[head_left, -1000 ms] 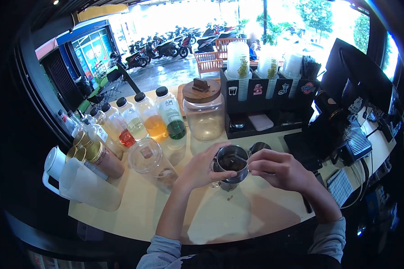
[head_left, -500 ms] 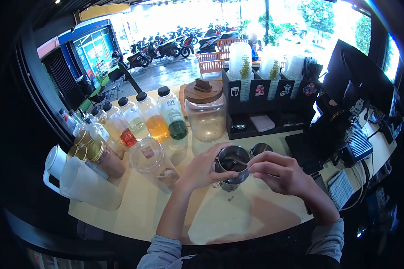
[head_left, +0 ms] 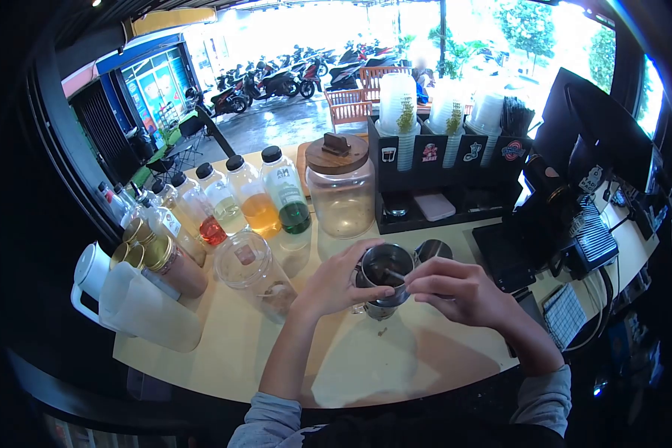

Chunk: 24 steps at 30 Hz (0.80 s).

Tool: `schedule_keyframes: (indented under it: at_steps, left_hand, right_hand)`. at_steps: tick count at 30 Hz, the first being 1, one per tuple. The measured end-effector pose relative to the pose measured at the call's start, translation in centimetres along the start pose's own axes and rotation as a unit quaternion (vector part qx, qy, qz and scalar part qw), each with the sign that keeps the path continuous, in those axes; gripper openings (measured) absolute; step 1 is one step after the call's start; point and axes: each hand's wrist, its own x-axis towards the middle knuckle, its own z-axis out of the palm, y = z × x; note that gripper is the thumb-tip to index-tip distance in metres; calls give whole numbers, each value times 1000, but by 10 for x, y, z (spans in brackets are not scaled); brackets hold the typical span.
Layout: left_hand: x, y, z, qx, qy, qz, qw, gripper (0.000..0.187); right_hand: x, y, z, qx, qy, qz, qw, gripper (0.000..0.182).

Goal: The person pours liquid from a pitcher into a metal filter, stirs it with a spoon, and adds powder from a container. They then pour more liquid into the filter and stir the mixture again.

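A metal cup with dark contents stands near the middle of the counter, over what looks like a glass mug. Around its left side and front wraps my left hand, the thumb along the front. My right hand pinches the handle of a thin utensil that dips into the cup from the right. The utensil's lower end is hidden inside. Just behind my right hand is a second metal cup.
Left: clear canister, pitcher, and several syrup bottles. Behind: wooden-lidded jar and black cup rack. Right: espresso machine, checked cloth. A person sits outside.
My right hand has shifted slightly left and the utensil has moved within the cup. My left hand keeps its hold on the cup.
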Motion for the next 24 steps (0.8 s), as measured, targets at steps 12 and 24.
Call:
schedule_keyframes:
  at_steps: [12,24]
  left_hand:
    - [1,-2,-1,-2,-11,3,1000,81]
    - [1,-2,-1,-15,-13,-4,1000,81]
  right_hand:
    - [5,6,-10,-6,9,1,1000,12]
    - [11,5,-10,36,-9,5,999,9]
